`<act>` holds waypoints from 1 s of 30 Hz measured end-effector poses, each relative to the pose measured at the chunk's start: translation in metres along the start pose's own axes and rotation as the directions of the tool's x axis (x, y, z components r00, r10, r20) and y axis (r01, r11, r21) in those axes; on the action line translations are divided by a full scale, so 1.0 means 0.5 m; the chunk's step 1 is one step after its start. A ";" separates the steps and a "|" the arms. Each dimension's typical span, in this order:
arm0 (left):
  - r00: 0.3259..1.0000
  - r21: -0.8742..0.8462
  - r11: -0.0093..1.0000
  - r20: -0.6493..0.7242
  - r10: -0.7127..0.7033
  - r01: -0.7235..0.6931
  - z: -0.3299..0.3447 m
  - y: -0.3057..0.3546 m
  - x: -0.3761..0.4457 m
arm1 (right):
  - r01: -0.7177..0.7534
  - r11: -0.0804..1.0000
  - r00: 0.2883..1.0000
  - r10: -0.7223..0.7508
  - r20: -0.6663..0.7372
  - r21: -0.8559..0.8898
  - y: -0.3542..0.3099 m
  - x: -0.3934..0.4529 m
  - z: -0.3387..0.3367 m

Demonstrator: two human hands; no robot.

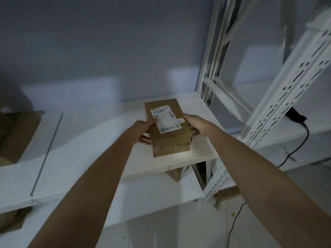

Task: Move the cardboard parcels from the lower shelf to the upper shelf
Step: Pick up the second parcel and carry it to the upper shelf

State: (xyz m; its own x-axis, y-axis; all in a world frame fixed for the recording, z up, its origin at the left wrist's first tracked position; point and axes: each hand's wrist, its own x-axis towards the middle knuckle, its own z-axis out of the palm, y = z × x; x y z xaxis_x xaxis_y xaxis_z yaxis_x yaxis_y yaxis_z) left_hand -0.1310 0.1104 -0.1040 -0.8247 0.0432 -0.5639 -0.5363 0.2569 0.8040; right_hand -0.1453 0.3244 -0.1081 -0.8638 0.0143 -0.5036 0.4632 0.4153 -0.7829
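A small brown cardboard parcel [168, 138] with a white shipping label on top and handwriting on its near face rests on the white upper shelf [93, 144], near its right end. My left hand [143, 130] grips its left side and my right hand [194, 125] grips its right side. Below the shelf's front edge, part of another cardboard parcel [176, 173] shows on the lower shelf [152, 196], mostly hidden.
Flat cardboard [16, 133] lies at the upper shelf's left end. A white slotted upright [279, 104] stands just right of the parcel. A black cable [302, 140] hangs on the neighbouring rack at right. More cardboard [12, 219] sits low at left.
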 end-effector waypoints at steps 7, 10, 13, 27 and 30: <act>0.999 -0.026 0.999 -0.027 0.030 -0.031 -0.005 -0.011 -0.019 | 0.072 0.997 0.996 -0.072 0.052 0.004 0.004 -0.017 0.001; 0.998 -0.067 0.996 -0.039 0.056 -0.058 -0.019 -0.021 -0.033 | 0.126 0.992 0.990 -0.127 0.065 0.031 0.002 -0.029 0.004; 0.992 -0.112 0.986 -0.058 0.115 -0.121 -0.049 -0.037 -0.048 | 0.208 0.973 0.970 -0.218 0.107 0.100 -0.007 -0.039 0.011; 0.895 -0.209 0.913 -0.360 0.262 -0.352 -0.254 -0.158 -0.216 | 0.382 0.881 0.869 -0.445 0.217 0.280 -0.098 -0.111 0.229; 0.861 -0.189 0.908 -0.436 0.262 -0.373 -0.312 -0.205 -0.274 | 0.408 0.871 0.836 -0.477 0.272 0.274 -0.119 -0.135 0.312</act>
State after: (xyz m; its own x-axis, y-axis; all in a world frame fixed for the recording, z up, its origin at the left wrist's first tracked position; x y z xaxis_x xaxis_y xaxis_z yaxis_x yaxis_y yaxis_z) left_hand 0.0092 -0.0726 -0.0797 -0.9289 -0.3166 -0.1921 -0.2137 0.0346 0.9763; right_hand -0.0835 0.1569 -0.0846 -0.8889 -0.4339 -0.1471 0.1056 0.1184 -0.9873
